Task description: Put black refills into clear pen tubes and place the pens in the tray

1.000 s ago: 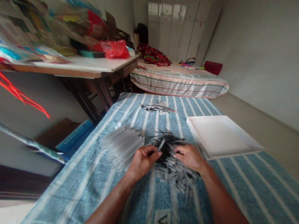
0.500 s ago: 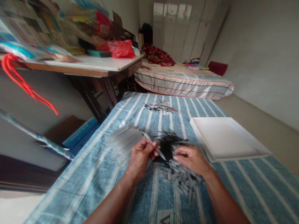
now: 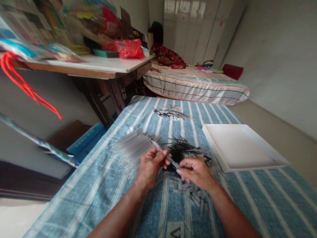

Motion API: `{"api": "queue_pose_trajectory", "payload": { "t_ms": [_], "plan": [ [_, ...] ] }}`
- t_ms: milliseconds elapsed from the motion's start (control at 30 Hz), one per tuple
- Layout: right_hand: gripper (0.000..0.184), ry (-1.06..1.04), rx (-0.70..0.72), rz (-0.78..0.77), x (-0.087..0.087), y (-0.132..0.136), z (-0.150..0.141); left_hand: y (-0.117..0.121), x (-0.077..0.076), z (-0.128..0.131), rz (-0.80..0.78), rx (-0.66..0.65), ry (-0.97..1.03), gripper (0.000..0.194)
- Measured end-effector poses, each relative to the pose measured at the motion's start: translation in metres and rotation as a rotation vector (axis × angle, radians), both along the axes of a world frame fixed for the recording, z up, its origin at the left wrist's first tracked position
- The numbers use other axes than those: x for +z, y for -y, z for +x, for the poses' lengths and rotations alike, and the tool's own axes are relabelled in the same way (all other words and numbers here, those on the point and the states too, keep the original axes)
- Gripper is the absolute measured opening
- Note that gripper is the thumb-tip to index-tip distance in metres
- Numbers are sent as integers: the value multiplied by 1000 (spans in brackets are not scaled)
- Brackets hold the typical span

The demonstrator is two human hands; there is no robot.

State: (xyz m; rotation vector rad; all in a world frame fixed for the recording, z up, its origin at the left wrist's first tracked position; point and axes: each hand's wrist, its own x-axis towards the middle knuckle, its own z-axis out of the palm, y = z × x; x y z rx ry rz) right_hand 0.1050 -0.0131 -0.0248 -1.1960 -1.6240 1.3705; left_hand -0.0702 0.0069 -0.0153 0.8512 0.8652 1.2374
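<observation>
We have the pen [image 3: 157, 145] pinched between left thumb and fingers, slanting down from our left hand [image 3: 150, 165] to our right hand [image 3: 196, 172], whose thumb and forefinger close narrowly at its lower end (whether they grip a cap too, we cannot tell). The step in hand, we judge, is working at that end; it calls for a steady left pinch and right fingers kept in line. Just beyond the fingers lie black sticks [image 3: 177, 148]; grey caps [image 3: 190, 191] lie nearer us. Tubes [image 3: 131, 147] crowd our left hand, with cloth showing between them and the left edge of the worktop [image 3: 81, 198]. The tray [image 3: 247, 145] along the right edge limits outward room there; more sticks [image 3: 168, 113] lie toward the far edge
</observation>
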Motion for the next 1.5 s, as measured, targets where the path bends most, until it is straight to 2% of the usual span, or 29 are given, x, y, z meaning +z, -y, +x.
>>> {"api": "queue_pose_trajectory", "payload": {
  "t_ms": [300, 467, 633, 867, 967, 1067, 1133, 1200, 1233, 1333, 1500],
  "plan": [
    [13, -11, -50, 49, -3, 2, -7, 3, 5, 3, -4, -27, -45, 14],
    [12, -28, -77, 68, -5, 3, -14, 3, 5, 4, -29, 6, -72, 17],
    [14, -3, -40, 83, 0, 1, -17, 2, 5, 5, -38, 4, -108, 17],
    [17, 321, -88, 397, 18, 0, -10, 3, 7, 6, 5, -89, -124, 18],
    [18, 408, -162, 485, 27, -4, 9, 5, 11, 8, -16, -78, -161, 27],
    [17, 553, -401, 467, 28, -15, 50, 6, 11, 10, -29, -52, -245, 32],
    [19, 750, -575, 360, 24, -24, 83, 6, 9, 10, -32, -71, -298, 29],
    [22, 974, -660, 171, 18, -31, 113, 5, 5, 11, -32, -110, -337, 27],
    [23, 1036, -659, 99, 15, -33, 124, 4, 3, 11, -30, -128, -355, 26],
    [23, 1075, -647, 28, 6, -37, 144, 5, 1, 12, -19, -156, -400, 24],
    [21, 1036, -555, -18, -6, -39, 149, 6, 1, 12, -11, -140, -429, 20]
  ]
}}
